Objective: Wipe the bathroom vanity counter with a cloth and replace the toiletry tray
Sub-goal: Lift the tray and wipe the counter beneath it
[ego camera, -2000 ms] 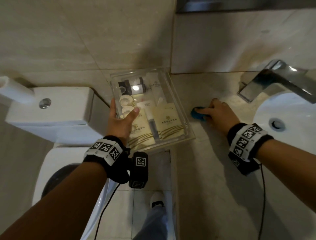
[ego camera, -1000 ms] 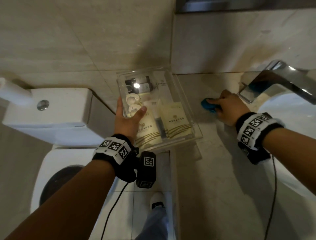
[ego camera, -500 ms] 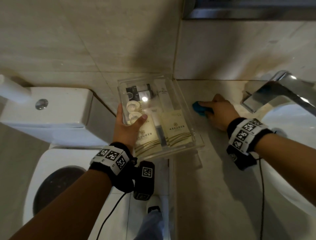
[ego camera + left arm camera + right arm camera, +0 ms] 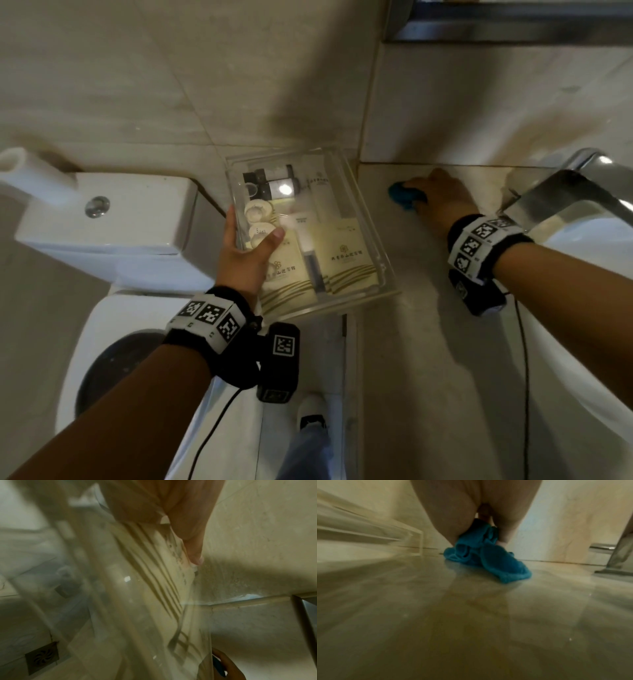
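Note:
A clear plastic toiletry tray (image 4: 366, 219) with sachets, small bottles and round soaps is held off the counter's left edge, over the gap beside the toilet. My left hand (image 4: 245, 255) grips its left rim, thumb inside the tray and fingers beneath; the thumb (image 4: 193, 553) shows through the clear wall in the left wrist view. My right hand (image 4: 442, 200) presses a bunched blue cloth (image 4: 404, 195) onto the beige stone counter (image 4: 421, 342) near the back wall. In the right wrist view the blue cloth (image 4: 486, 555) lies crumpled under the hand on the glossy counter.
A chrome faucet (image 4: 565, 195) and a white basin (image 4: 589, 246) sit at the right. A white toilet cistern (image 4: 113, 219) and bowl (image 4: 113, 359) stand at the left, below counter height. Tiled walls meet behind the tray. A floor drain (image 4: 42, 657) lies below.
The right hand has swept the blue cloth from near the faucet leftwards and back toward the wall corner. The left hand keeps holding the tray in about the same place.

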Demonstrator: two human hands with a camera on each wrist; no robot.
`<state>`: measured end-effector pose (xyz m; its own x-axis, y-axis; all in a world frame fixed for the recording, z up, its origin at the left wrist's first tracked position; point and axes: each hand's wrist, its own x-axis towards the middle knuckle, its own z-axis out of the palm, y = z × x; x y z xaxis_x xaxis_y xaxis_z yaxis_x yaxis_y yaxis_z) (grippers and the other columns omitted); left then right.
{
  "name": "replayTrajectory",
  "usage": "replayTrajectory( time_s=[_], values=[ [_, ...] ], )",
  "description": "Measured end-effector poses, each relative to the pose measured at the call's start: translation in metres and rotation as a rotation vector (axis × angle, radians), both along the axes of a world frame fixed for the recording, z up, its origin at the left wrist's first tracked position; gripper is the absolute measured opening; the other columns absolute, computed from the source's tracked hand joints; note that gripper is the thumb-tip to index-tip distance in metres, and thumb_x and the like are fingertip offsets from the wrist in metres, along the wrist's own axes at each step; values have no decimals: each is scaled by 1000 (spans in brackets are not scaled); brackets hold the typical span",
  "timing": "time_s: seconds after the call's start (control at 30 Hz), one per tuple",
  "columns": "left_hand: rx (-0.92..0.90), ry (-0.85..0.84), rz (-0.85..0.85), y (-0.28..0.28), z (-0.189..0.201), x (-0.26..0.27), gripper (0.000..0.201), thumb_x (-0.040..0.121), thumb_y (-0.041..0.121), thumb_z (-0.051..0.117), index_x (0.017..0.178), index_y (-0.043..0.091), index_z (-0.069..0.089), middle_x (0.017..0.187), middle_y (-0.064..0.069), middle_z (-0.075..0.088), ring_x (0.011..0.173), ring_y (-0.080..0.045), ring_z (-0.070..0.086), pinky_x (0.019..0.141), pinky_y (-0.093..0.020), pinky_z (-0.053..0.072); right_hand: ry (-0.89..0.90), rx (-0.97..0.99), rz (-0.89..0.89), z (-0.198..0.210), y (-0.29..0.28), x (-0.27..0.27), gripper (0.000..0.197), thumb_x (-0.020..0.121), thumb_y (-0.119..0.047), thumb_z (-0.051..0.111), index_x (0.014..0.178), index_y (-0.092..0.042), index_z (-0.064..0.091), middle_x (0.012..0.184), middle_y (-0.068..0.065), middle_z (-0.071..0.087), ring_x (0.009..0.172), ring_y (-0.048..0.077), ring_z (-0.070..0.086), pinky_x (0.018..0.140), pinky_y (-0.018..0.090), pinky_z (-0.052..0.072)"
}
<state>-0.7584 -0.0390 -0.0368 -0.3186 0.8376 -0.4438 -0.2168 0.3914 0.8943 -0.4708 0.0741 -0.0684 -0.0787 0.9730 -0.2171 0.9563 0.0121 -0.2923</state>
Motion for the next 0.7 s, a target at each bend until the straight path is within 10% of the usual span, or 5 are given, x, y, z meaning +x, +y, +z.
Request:
replayTrajectory(
  time_s=[0.13,0.43,0.6,0.7],
  values=[
    [17,22,-5,0,0,-8,79,81,12,72,145,34,30,107,3,69,82,-10,72,58,-25,57,-65,104,-244,2,13,-14,41,90,-14,49,130,-21,52,135,21,40,121,43,42,100,46,38],
    [1,-2,-26,-2,4,-16,82,80,13,73,144,40,30,110,0,70,91,-18,71,73,-39,60,72,-59,89,2,-4,-18,42,96,-22,45,137,-24,46,126,12,43,115,32,44,91,23,33],
    [6,-3,-19,-2,8,-15,86,80,12,73,145,41,25,106,1,70,88,-16,71,64,-30,59,100,-35,-329,-5,15,6,41,91,-20,50,133,-18,51,129,15,47,116,35,48,93,30,42],
    [13,5,-36,-2,9,-15,85,80,11,73,146,39,27,109,0,70,90,-17,71,69,-34,60,211,-106,-232,-11,8,-7,38,86,-14,59,124,-18,61,123,13,62,107,31,59,83,23,44]
  ],
)
